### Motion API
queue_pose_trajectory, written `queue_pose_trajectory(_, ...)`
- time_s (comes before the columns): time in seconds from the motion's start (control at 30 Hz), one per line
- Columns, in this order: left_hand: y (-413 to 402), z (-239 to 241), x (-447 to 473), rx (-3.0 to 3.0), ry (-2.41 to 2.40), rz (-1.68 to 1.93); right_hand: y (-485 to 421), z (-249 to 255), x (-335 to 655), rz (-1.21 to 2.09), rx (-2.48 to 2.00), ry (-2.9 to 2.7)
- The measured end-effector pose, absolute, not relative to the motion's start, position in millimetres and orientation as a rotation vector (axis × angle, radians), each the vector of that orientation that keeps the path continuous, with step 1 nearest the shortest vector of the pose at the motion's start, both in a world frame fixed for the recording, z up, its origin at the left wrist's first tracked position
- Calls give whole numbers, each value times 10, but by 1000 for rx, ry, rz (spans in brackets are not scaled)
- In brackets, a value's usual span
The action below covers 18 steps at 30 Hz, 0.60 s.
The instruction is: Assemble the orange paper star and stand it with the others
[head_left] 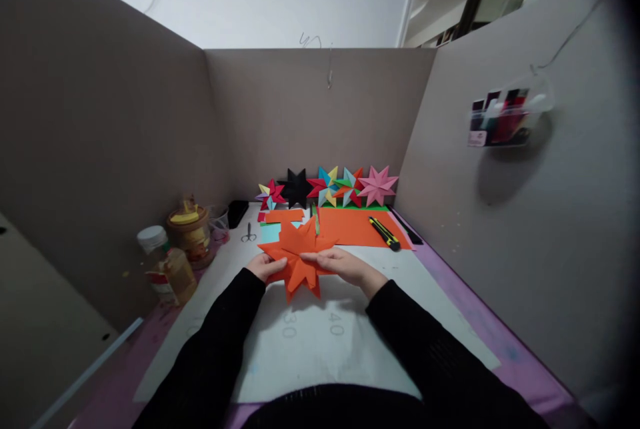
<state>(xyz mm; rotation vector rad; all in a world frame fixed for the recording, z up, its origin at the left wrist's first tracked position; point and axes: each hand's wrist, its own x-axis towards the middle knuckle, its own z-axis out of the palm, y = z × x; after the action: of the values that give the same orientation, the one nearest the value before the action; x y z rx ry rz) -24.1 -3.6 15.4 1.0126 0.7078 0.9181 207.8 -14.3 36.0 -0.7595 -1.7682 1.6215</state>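
Two outstretched hands (pixel 354 269) hold an orange star (pixel 298 273) between them.

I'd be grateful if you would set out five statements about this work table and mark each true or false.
1. The left hand and the right hand are both touching the orange folded-paper star. True.

2. The star at the right-hand end of the back row is black. False: it is the pink folded-paper star.

3. The yellow-and-black plastic utility knife lies on an orange rectangular paper sheet. True.

4. The small grey metal scissors lie to the right of the utility knife. False: they lie well to its left.

5. The clear bottle with a white lid stands to the left of the left hand. True.
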Motion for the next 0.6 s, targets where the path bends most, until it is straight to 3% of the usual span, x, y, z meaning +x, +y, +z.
queue_pose_trajectory(0.43,11,47,-172,924,733,1015,-101,188,2067,1248,-756,-1424)
queue_pose_trajectory(0.6,-44,96,-119,1057,750,1056,-129,234,2026,1254,-829,-1361)
